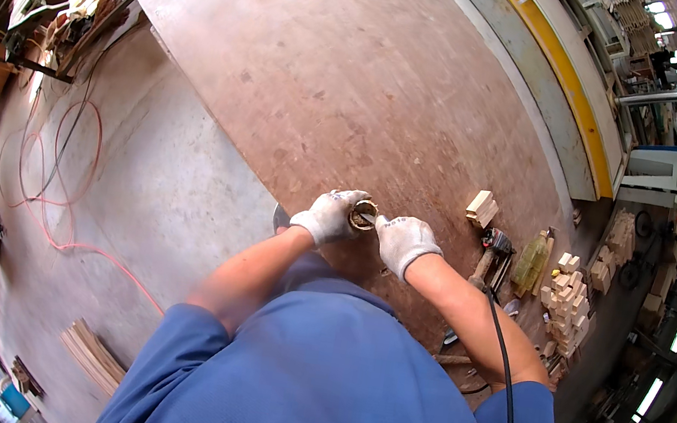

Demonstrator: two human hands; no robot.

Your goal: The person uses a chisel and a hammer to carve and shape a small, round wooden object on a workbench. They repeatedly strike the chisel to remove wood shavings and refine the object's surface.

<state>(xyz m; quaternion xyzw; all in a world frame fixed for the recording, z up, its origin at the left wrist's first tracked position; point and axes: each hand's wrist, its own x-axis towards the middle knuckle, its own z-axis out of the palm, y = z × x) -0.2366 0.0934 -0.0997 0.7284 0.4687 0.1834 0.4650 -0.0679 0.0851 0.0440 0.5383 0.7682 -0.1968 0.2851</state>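
My left hand [331, 216], in a white work glove, is closed around a small round container [365, 204] with a pale rim and brown matter inside. Its open mouth faces up, just over the near edge of the brown work surface [354, 101]. From the right, my right hand [405, 243], also gloved, reaches the container with its fingers pinched together. A short pale piece [370, 218] sticks out from those fingertips into the container's mouth; its kind is too small to make out.
Right of my hands are two wood blocks [483, 208], a corded power tool [496, 244], a yellowish plastic bottle [531, 261] and a pile of wood blocks [569, 306]. A black cable [506, 382] crosses my right arm. A red hose [82, 247] lies on the floor at left.
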